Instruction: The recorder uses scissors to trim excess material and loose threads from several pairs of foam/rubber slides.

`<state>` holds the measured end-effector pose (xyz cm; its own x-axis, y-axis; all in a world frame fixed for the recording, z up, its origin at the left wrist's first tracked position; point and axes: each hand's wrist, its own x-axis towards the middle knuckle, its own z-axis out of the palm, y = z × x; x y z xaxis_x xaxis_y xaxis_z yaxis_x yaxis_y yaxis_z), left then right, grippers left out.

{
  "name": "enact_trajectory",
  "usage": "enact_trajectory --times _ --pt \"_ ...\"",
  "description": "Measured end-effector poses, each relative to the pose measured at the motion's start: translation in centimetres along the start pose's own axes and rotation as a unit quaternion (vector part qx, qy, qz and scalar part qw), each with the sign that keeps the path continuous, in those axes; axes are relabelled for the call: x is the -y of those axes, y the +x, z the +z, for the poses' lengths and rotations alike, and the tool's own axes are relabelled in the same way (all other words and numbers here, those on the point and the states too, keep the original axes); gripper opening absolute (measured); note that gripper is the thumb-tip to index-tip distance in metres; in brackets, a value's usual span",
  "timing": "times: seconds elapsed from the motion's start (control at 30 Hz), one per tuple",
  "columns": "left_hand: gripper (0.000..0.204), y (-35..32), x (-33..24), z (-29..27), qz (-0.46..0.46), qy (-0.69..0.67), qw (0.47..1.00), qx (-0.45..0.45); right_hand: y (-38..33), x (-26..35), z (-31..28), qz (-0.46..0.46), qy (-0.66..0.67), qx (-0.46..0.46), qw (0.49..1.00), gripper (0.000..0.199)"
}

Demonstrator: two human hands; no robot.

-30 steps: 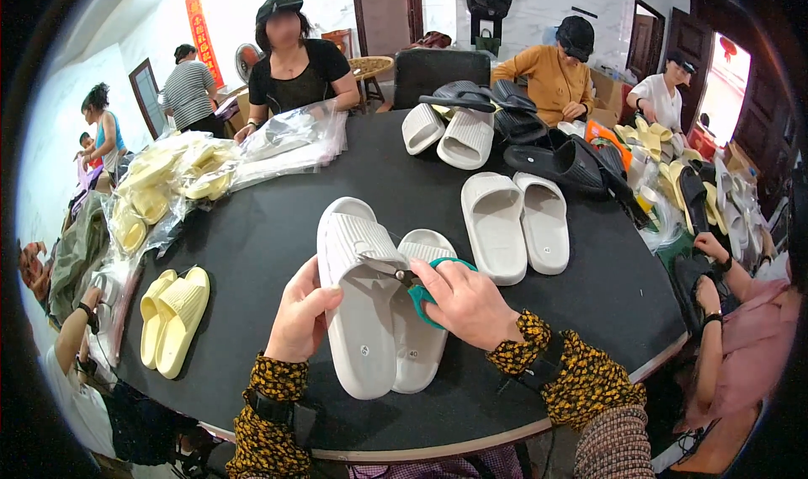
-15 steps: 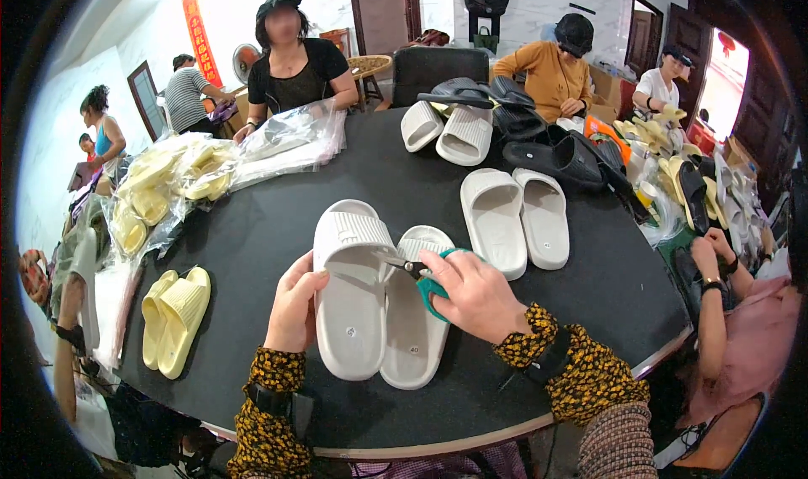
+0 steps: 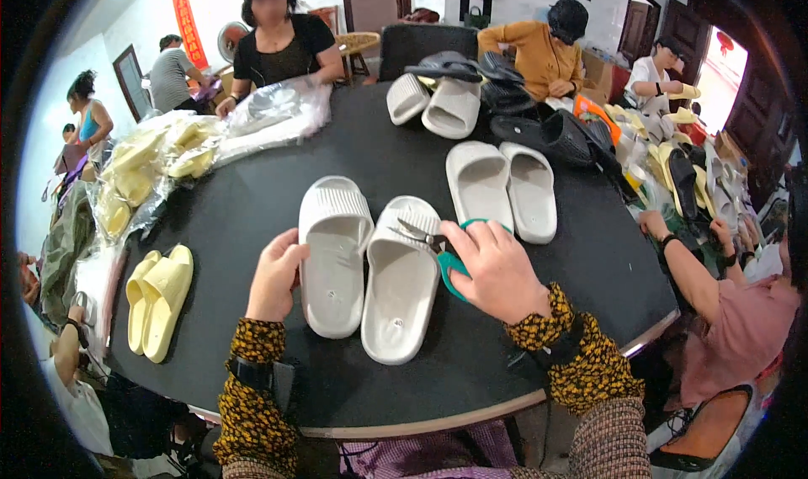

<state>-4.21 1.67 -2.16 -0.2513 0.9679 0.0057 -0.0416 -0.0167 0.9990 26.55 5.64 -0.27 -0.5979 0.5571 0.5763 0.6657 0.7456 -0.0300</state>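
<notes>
A pair of pale grey slide slippers lies side by side in front of me, ribbed straps pointing away. Beside the outer edge of the left slipper [image 3: 333, 290] is my left hand [image 3: 276, 275], its fingers loosely bent and thumb apart, not wrapped round the slipper. My right hand [image 3: 497, 273] is closed on green-handled scissors [image 3: 453, 279]. The blades reach over the strap of the right slipper [image 3: 399, 298] and look parted. Whether they touch the strap I cannot tell.
Another grey slipper pair [image 3: 480, 184] lies beyond my right hand. Grey and black slippers [image 3: 454, 104] are heaped farther back. A yellow pair [image 3: 160, 302] sits at left, near bagged yellow slippers [image 3: 135, 172] and clear bags [image 3: 278, 121]. Several people work around the black table [image 3: 581, 311].
The left slipper has come to lie apart from the right one, which it partly covered before. My left thumb has come off it. The scissors have moved onto the right slipper's strap.
</notes>
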Motion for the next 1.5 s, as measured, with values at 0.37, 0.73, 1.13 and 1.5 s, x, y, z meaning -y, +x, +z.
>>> enact_trajectory --times 0.37,0.73,1.13,1.5 --pt "0.053 0.5 0.3 0.4 -0.022 0.013 0.999 -0.037 -0.8 -1.5 1.3 -0.055 -0.038 0.023 0.997 0.052" --pt "0.049 -0.3 0.4 0.1 -0.019 0.006 1.000 -0.015 -1.4 -0.6 1.2 -0.038 -0.043 0.049 0.997 0.055" --pt "0.047 0.2 0.5 0.0 -0.011 -0.046 0.999 0.012 -1.1 -0.7 1.1 -0.012 0.037 0.039 0.998 0.050" --pt "0.049 0.0 0.3 0.1 -0.025 -0.033 0.999 0.014 -1.3 -0.7 1.1 -0.006 0.057 0.060 0.997 0.051"
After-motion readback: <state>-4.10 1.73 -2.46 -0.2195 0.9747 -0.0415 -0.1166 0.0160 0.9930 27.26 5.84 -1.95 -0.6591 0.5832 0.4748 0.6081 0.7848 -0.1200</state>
